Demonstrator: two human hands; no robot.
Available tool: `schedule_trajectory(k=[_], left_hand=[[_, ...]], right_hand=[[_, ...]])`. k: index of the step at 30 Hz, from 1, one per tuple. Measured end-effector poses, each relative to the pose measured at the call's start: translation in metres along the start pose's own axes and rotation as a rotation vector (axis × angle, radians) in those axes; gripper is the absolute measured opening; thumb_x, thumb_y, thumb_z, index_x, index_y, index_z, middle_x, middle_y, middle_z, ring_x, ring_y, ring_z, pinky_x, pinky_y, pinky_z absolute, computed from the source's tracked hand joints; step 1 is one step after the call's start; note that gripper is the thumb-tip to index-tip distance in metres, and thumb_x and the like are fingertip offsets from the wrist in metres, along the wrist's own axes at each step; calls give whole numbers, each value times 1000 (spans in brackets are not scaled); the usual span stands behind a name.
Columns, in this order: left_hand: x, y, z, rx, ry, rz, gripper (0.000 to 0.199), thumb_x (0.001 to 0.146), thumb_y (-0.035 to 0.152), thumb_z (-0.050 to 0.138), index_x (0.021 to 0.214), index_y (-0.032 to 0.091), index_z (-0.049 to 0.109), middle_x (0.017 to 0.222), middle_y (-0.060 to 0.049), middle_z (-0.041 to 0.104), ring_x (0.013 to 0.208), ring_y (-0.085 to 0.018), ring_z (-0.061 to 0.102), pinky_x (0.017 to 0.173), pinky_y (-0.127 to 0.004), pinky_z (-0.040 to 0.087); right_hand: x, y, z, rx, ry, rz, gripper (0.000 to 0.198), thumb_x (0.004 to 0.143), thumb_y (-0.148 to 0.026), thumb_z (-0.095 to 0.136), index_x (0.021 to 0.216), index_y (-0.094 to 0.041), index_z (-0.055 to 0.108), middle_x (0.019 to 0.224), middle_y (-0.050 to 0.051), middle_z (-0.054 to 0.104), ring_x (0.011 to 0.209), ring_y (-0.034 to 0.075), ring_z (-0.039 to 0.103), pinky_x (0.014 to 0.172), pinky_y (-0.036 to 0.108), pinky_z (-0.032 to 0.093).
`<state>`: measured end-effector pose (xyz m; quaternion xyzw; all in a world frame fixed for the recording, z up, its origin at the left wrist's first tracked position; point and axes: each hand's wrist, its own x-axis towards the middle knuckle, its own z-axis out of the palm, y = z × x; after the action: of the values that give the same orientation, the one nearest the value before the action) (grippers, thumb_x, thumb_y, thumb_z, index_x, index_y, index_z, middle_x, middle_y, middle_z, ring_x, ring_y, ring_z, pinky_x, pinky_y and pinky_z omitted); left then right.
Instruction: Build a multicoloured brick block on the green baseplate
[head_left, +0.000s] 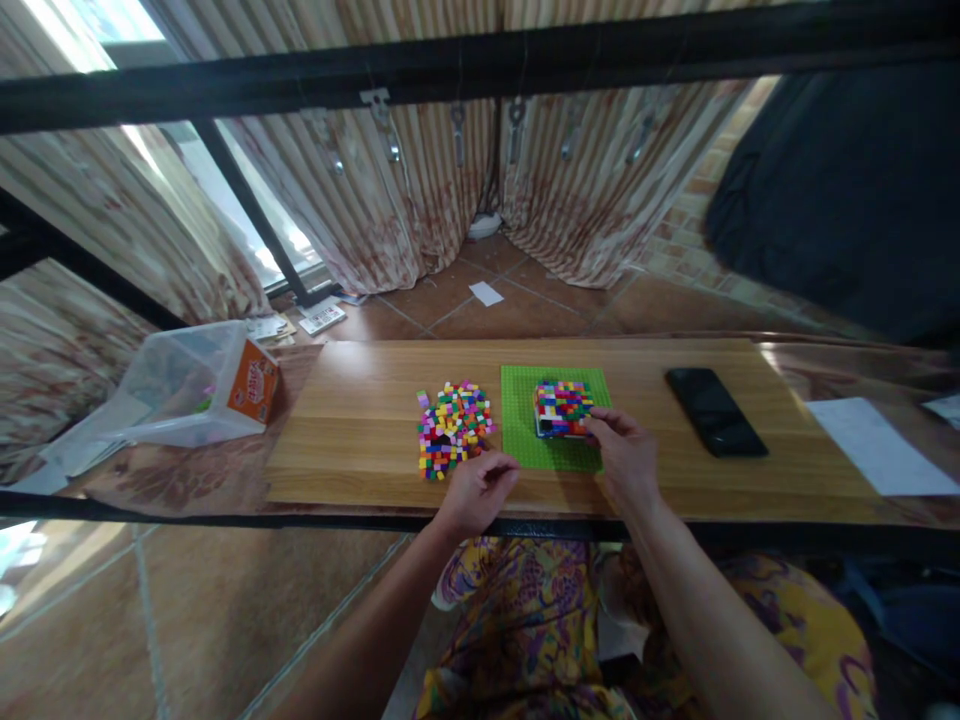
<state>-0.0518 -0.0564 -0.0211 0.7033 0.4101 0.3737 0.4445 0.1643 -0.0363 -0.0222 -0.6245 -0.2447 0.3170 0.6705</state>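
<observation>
A small rectangular toy brick build in mixed colours stands on a green studded baseplate. My right hand is at its right side, thumb and fingers closed on the build's right edge; any single brick between the fingertips is hidden. To the left lies a loose pile of small toy bricks in many colours. My left hand rests at the near right edge of this pile, its fingers curled in. What those fingers hold, if anything, is too small to make out.
A black phone and a white sheet of paper lie to the right on the wooden tabletop. At the left, a clear plastic tub with an orange label lies on its side. A dark metal bar crosses above the table.
</observation>
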Motion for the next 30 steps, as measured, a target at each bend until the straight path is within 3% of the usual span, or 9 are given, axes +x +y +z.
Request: schedule_trajectory(k=[8, 12, 19, 25, 28, 30], left_hand=[[-23, 10, -8, -1, 126, 34, 15, 90, 28, 58, 85, 17, 66, 71, -2, 63, 68, -13, 57, 69, -25, 48], [-46, 4, -27, 178, 274, 15, 11, 86, 24, 61, 95, 19, 65, 84, -4, 65, 76, -15, 60, 73, -27, 50], [-66, -15, -57, 446, 373, -37, 26, 81, 19, 64, 107, 20, 62, 93, -6, 65, 82, -18, 60, 76, -30, 52], [-22, -31, -95, 543, 483, -72, 25, 88, 16, 55, 112, 17, 63, 99, -9, 64, 89, -20, 61, 83, -34, 53], [17, -39, -121, 609, 398, -62, 42, 82, 4, 50, 120, 16, 65, 112, -12, 65, 103, -22, 61, 96, -38, 51], [40, -44, -134, 655, 276, -32, 51, 77, -2, 49, 121, 15, 66, 122, -13, 64, 114, -24, 59, 105, -40, 47]], right_hand=[[-18, -11, -20, -169, 34, -187, 26, 72, -39, 73, 85, -17, 73, 76, 4, 71, 68, 17, 63, 66, 31, 51], [-48, -9, -20, -328, -140, -259, 24, 80, -41, 68, 89, -20, 75, 93, 8, 76, 88, 24, 69, 84, 40, 53], [-97, 6, 1, -486, -512, -321, 24, 89, -42, 59, 92, -24, 74, 98, 7, 74, 93, 24, 69, 83, 39, 54], [-106, 11, -3, -499, -628, -341, 23, 91, -40, 57, 94, -24, 73, 99, 8, 74, 94, 25, 70, 83, 38, 55], [-106, 12, -9, -505, -619, -338, 24, 91, -41, 58, 93, -23, 74, 99, 8, 75, 95, 26, 70, 83, 39, 55], [-106, 12, -13, -505, -613, -330, 24, 91, -41, 58, 93, -23, 74, 100, 9, 75, 96, 26, 70, 83, 38, 55]])
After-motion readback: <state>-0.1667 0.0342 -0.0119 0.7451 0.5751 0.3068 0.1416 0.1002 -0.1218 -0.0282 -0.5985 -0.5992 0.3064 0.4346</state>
